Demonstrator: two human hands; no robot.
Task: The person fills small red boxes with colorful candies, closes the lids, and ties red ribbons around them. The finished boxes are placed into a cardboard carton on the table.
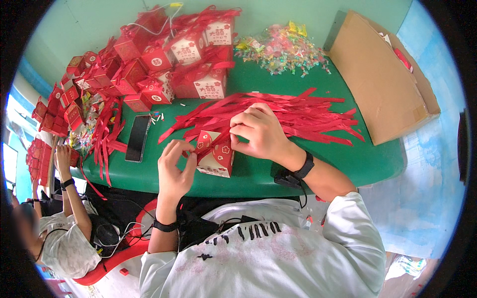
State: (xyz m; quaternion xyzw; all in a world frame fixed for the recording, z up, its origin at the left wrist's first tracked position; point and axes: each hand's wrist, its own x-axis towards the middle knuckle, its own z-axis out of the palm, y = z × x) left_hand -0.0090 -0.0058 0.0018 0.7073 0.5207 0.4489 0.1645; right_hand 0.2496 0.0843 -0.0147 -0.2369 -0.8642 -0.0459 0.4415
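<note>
A small red and white gift box (216, 165) with flower prints stands on the green table near its front edge. A red ribbon (212, 147) runs across the top of it. To the left of the box, my left hand (175, 166) is closed, thumb and fingertips pinching one side of the ribbon. My right hand (259, 131) pinches the ribbon's other side, above the box's right edge. Where the ribbon crosses at the middle, I cannot tell whether it is knotted. Just behind my hands lies a pile of loose red ribbons (303, 116).
Several finished-looking boxes (131, 74) are stacked at the back left. Wrapped candies (283, 49) are heaped at the back. A cardboard carton (380, 74) stands on the right, a phone (138, 138) lies on the left. Another person's hand (63, 161) is at the far left.
</note>
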